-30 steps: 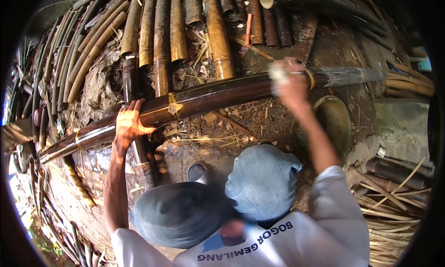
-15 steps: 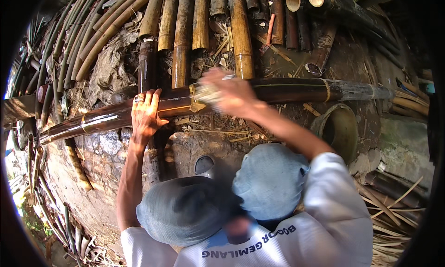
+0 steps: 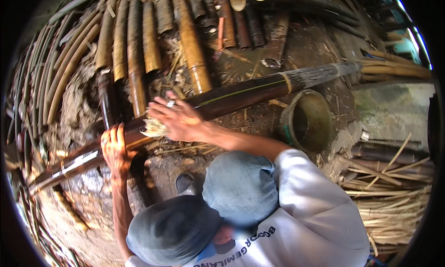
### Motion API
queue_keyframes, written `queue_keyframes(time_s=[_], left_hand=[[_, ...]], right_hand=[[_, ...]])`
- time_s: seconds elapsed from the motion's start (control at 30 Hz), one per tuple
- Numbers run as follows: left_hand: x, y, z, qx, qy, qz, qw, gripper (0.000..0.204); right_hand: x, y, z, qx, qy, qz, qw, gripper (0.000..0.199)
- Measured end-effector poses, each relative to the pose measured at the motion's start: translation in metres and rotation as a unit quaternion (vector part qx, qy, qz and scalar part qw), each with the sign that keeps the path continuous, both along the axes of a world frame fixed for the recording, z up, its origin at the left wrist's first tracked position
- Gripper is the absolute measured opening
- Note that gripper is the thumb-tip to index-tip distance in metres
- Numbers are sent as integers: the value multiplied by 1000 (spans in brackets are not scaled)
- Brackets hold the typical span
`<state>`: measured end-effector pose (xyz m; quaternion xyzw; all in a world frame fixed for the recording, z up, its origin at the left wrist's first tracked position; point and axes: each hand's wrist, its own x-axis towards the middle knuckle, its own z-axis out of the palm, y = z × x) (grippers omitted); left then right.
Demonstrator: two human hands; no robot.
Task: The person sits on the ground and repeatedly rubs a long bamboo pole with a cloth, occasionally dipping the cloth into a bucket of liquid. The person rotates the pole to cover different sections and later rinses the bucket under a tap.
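A long, dark brown, wet and shiny bamboo pole (image 3: pixel 245 93) with pale joint rings lies slantwise across the view. My left hand (image 3: pixel 115 149) grips it near its left part, fingers over the top and thumb on the near side. Further right along the pole, my right hand (image 3: pixel 176 119), wearing a ring, presses a wad of pale fibres (image 3: pixel 155 128) against the surface. Its fingers lie stretched over the wad, and the palm hides part of it. Under the pole, another dark bamboo piece (image 3: pixel 106 98) supports it crosswise.
Several cut bamboo poles (image 3: pixel 187 40) lie side by side beyond the pole. A grey bucket (image 3: pixel 286 123) stands on the near side at right, close to my right arm. Split strips (image 3: pixel 394 211) are heaped at lower right. My knees (image 3: pixel 241 183) are bent below the pole.
The view has swung to the right, so the scene sits further left. My right hand has slid along the pole toward my left hand with the wad. My left hand still grips the pole.
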<state>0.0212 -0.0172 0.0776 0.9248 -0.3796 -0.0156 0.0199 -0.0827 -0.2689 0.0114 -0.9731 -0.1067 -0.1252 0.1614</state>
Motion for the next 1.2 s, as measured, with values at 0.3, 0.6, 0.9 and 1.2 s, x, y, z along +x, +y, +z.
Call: queue_keyframes(time_s=[0.3, 0.6, 0.9, 1.2], left_hand=[[-11, 0, -21, 0, -41, 12, 999, 104], [11, -17, -34, -79, -104, -43, 990, 86], [9, -19, -36, -91, -132, -61, 985, 91], [2, -8, -26, -60, -36, -18, 997, 112]], right_hand=[[-162, -311, 55, -172, 136, -528, 821, 58], [-59, -121, -2, -65, -25, -271, 960, 40], [-151, -329, 43, -61, 262, -531, 803, 54], [-156, -320, 18, -53, 152, -531, 832, 62]])
